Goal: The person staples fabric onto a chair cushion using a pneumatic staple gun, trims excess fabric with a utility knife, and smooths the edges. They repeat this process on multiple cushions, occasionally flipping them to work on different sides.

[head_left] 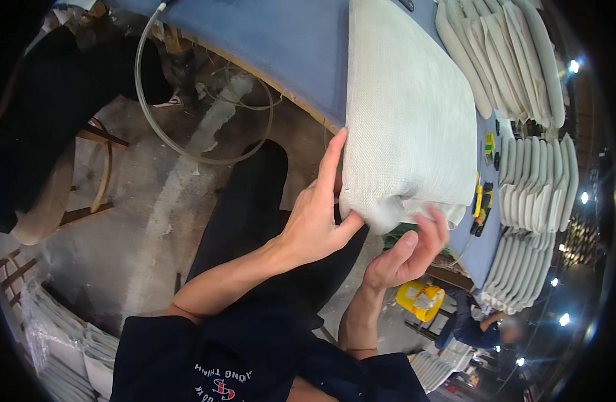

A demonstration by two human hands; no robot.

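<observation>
Woven off-white cushion cover lies on the blue counter, its near end hanging over the counter's edge toward me. My left hand is flat against that overhanging end: fingers stretched straight up its left side, thumb pressed in under the bottom corner. Spread wide, not clamped on anything. My right hand sits just under the same end, to the right of the left one; fingers curled, tips touching the folded underside of the fabric. Whether they pinch a fold, I cannot tell.

Beyond the cover, on its far right side: stacks of folded off-white covers fanned along the counter, more of them further up. Yellow-and-black hand tool lies between cover and stacks, just beside the cover's right edge. Left of the cover, below the counter: concrete floor, loose grey hose loop, wooden stool. Yellow bucket beneath my right wrist. Another person crouches past it.
</observation>
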